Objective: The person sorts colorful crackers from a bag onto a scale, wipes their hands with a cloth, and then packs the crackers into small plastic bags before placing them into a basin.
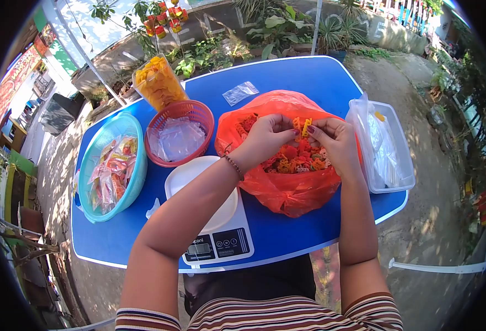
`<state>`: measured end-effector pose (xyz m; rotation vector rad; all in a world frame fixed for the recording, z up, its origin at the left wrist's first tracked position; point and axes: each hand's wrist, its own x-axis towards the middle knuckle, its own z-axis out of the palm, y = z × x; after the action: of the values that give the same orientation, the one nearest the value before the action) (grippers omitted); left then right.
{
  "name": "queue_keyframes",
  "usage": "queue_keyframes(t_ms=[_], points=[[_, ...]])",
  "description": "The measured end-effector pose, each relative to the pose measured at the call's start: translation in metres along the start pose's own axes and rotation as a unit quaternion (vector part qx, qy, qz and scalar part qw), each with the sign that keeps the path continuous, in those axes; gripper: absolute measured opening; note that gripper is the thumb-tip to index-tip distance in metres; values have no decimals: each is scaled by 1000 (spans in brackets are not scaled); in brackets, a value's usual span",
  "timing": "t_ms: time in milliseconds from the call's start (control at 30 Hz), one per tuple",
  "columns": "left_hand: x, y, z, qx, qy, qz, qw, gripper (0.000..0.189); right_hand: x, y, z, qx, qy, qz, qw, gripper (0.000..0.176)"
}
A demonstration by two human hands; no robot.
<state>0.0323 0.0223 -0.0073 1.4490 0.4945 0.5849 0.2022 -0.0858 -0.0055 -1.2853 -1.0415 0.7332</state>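
Note:
A red plastic bag [287, 193] lies opened wide on the blue table, full of small red, orange and yellow ridged pieces [292, 161] that look like crinkled snacks. Over its middle, my left hand [267, 137] pinches a yellow ridged piece [296, 122] between thumb and fingertips. Close beside it, my right hand [334, 139] grips another yellow ridged piece [307, 127] the same way, the two pieces nearly side by side. My left forearm passes above a white kitchen scale [234, 243] and hides part of its round plate [188, 174].
A turquoise basin [138, 182] of filled clear packets stands at the left. Behind it are a red basket [207, 118] with clear bags and a tub of yellow-orange pieces [157, 80]. A clear box [400, 179] of plastic bags sits right; a small clear bag [240, 92] lies behind.

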Motion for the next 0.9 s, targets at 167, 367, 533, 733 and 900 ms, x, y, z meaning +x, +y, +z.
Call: queue_keyframes(t_ms=[167,367,533,733,900], points=[[-8,5,-2,1,-10,-2,1000,24,-3,-8,1,15,-31,39,999,14],[-22,9,-13,41,-18,-4,999,32,-7,-6,9,40,-96,10,994,10],[-31,9,-16,39,-8,21,999,30,-10,-4,15,41,-124,-3,991,11],[-34,16,-19,283,17,13,959,34,-7,-4,-1,-365,-4,-105,925,22],[-38,4,-18,399,19,86,913,33,-3,1,-18,-529,70,-14,846,30]])
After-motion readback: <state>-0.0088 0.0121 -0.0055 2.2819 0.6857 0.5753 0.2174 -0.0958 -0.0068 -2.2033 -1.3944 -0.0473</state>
